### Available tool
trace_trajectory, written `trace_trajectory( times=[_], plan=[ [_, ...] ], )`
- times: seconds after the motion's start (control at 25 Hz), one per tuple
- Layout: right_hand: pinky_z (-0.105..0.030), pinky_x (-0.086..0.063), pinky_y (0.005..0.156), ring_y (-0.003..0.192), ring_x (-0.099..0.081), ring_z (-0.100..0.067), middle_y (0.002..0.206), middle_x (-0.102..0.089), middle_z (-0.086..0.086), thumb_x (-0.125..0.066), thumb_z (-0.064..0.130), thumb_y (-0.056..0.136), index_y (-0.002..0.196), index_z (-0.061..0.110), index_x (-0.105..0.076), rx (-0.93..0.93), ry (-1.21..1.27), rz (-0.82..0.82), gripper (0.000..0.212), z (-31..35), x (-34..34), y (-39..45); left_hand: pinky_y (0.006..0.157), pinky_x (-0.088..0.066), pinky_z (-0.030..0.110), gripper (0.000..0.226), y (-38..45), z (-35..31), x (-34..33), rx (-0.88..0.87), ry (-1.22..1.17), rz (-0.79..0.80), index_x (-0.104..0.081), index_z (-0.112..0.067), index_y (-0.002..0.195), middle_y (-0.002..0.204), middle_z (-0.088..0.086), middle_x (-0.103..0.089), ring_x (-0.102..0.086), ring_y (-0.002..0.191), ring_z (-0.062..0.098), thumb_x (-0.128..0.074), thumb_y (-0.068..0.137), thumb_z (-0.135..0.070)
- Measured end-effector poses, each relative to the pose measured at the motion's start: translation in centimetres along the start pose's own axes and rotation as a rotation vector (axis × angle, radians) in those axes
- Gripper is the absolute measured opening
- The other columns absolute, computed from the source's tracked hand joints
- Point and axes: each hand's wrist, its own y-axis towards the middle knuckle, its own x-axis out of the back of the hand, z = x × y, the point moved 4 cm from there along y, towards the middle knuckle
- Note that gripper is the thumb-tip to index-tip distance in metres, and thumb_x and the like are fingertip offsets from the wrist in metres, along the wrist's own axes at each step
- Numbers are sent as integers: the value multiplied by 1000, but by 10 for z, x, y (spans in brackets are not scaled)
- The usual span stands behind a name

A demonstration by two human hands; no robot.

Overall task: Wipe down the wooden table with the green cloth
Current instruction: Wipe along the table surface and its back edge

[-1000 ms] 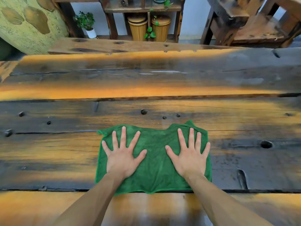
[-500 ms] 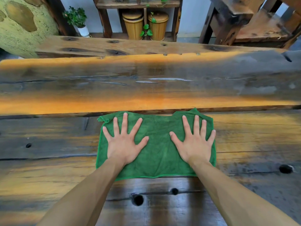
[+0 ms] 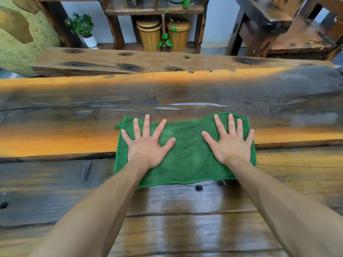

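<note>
Trouble, judged from left to right, starts at the cloth's far-left corner, where a small flap of the green cloth (image 3: 187,154) pokes out beyond the person's left hand (image 3: 147,145). That hand lies flat with fingers spread straight, pressing down on the left half of the cloth and gripping nothing. Since nothing pins that corner, a push across the rough grain could fold it under, and a strip of the wooden table (image 3: 55,138) would go unwiped.

Between the two hands the cloth is covered by neither palm. Its far edge dips there and the fabric looks slightly slack, though the wide lens makes it hard to tell whether it lifts off the wood. If the hands drift together, this middle part would likely bunch into a ridge and skate over the surface.

The cloth straddles a dark seam between two planks, its far part on the orange-toned plank and its near part on the darker one. The seam, and the dark holes (image 3: 198,187) just beside the near hem, could snag the weave.

On the right, the right hand (image 3: 231,143) also lies flat with straight, spread fingers, pressing the cloth. Its little finger sits near the right hem, so a sideways stroke could slip the hand onto bare wood.

With both arms stretched far forward, downward pressure probably weakens, leaving streaks.
</note>
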Motion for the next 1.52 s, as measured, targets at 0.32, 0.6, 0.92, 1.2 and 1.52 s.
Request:
trace_trajectory(
  times=[0.32, 0.6, 0.92, 1.2, 1.52],
  plan=[
    [-60, 7, 119, 154, 12, -23, 167, 13, 5, -8, 89, 81, 153, 54, 5, 8, -13, -27, 82, 13, 19, 115, 113, 9, 74, 77, 113, -15, 26, -2, -15, -43, 6, -59, 153, 169, -2, 18, 19, 153, 38, -10, 84, -89],
    [-62, 2, 119, 154, 6, -24, 168, 7, 5, -11, 91, 80, 154, 54, 1, 22, -15, -25, 83, 21, 33, 196, 113, 9, 75, 80, 197, -25, 45, 0, -26, -22, 1, -59, 153, 170, -2, 14, 17, 153, 38, -12, 82, -92],
    [-63, 4, 118, 154, 8, -23, 168, 8, 6, -13, 90, 81, 153, 55, 0, 30, 0, -16, 82, 26, 41, 250, 114, 10, 74, 80, 249, -31, 55, -1, -62, -51, -2, -58, 154, 171, -2, 10, 14, 154, 37, -16, 83, -91],
    [-61, 4, 119, 154, 8, -24, 168, 8, 4, -10, 88, 82, 154, 53, 0, 33, -9, -34, 81, 26, 41, 247, 114, -27, 57, 81, 233, -27, 58, 40, -143, -425, -37, -20, 146, 151, 18, -32, -33, 138, 40, -40, 89, -78],
    [-60, 2, 120, 154, 5, -23, 168, 5, 5, -8, 87, 83, 154, 54, -2, 29, -28, -50, 79, 15, 34, 203, 122, 4, 61, 84, 198, -25, 41, 36, -76, -152, -6, -34, 162, 171, 2, 5, 8, 156, 32, -16, 92, -80]
  ],
)
